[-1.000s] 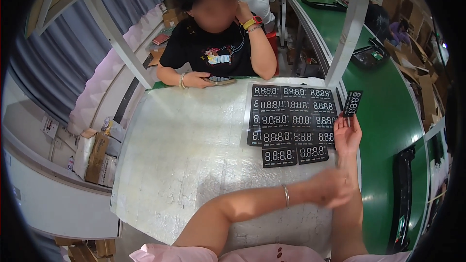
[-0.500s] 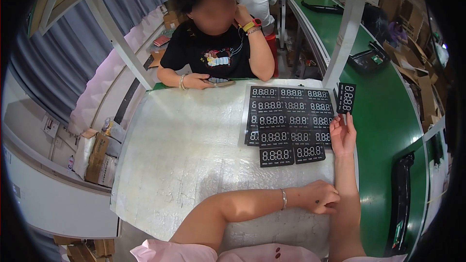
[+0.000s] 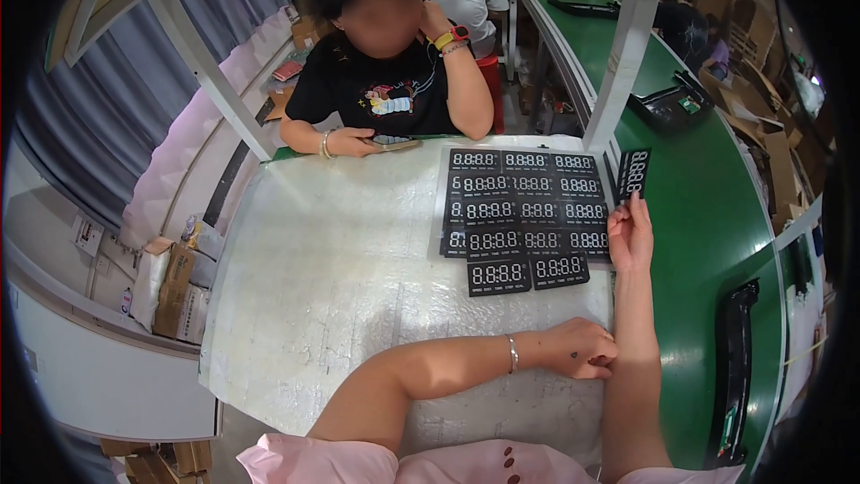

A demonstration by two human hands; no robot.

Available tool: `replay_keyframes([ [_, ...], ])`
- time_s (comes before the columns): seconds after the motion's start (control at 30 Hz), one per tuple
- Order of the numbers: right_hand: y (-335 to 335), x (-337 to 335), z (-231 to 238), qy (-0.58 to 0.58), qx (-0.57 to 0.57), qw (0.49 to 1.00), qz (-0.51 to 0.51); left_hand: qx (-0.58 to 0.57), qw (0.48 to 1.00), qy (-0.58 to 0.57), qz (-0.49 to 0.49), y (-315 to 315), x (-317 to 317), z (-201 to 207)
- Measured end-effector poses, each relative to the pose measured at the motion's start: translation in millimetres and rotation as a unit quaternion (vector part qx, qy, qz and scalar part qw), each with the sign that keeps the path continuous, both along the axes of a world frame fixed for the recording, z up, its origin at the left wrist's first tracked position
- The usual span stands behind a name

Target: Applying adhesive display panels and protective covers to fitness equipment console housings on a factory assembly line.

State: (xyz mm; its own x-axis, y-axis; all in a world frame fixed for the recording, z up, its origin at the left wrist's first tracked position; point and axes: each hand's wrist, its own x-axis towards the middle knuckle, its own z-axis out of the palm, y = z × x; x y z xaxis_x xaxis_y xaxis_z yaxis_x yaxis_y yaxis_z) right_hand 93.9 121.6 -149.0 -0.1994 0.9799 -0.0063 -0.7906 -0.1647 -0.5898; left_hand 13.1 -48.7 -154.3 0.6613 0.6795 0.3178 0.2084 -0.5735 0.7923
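My left hand (image 3: 578,349) is closed, its curled fingers resting against my right forearm, with nothing visible in it. Farther out, at the table's right edge, my right hand (image 3: 631,235) has its palm turned toward me. Its fingertips are at the lower end of a black digital display panel (image 3: 636,170) with white digit outlines, turned sideways; the exact grip is partly hidden. Left of that hand, several similar display panels (image 3: 499,278) lie in overlapping rows on the pale-covered table (image 3: 313,278).
Across the table a person (image 3: 387,54) sits with a phone (image 3: 394,142) in one hand. A white post (image 3: 618,72) rises at the far right corner. Alongside runs a green conveyor belt (image 3: 685,251) carrying black plastic housings (image 3: 739,367). Cartons (image 3: 179,291) stand at the left.
The whole view has shifted slightly. My right fingertips now overlap the sideways panel's lower end a little more. My left hand stays against my right forearm.
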Motion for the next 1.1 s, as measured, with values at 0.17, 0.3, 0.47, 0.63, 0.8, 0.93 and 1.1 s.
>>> replay_keyframes([
  [0.17,63,55,5,0.005,0.014,0.999,-0.046,0.049,0.999,-0.010,-0.012,8,1,0],
  [0.3,120,54,26,-0.188,0.046,0.977,-0.094,0.041,0.999,0.016,-0.009,8,-13,4],
  [0.47,210,69,12,-0.534,0.192,0.803,-0.182,0.054,0.996,0.066,0.030,7,5,9],
  [0.63,257,67,-1,-0.809,0.157,0.527,-0.209,0.052,0.996,0.066,0.018,8,7,13],
  [0.8,227,93,19,-0.795,0.165,0.519,-0.267,0.139,0.987,0.015,0.073,11,4,18],
  [0.93,75,147,62,-0.742,0.282,0.540,-0.280,0.310,0.933,-0.025,0.178,21,-6,31],
  [1.1,-146,153,86,-0.621,0.252,0.701,-0.244,0.444,0.863,0.046,0.239,22,30,81],
])
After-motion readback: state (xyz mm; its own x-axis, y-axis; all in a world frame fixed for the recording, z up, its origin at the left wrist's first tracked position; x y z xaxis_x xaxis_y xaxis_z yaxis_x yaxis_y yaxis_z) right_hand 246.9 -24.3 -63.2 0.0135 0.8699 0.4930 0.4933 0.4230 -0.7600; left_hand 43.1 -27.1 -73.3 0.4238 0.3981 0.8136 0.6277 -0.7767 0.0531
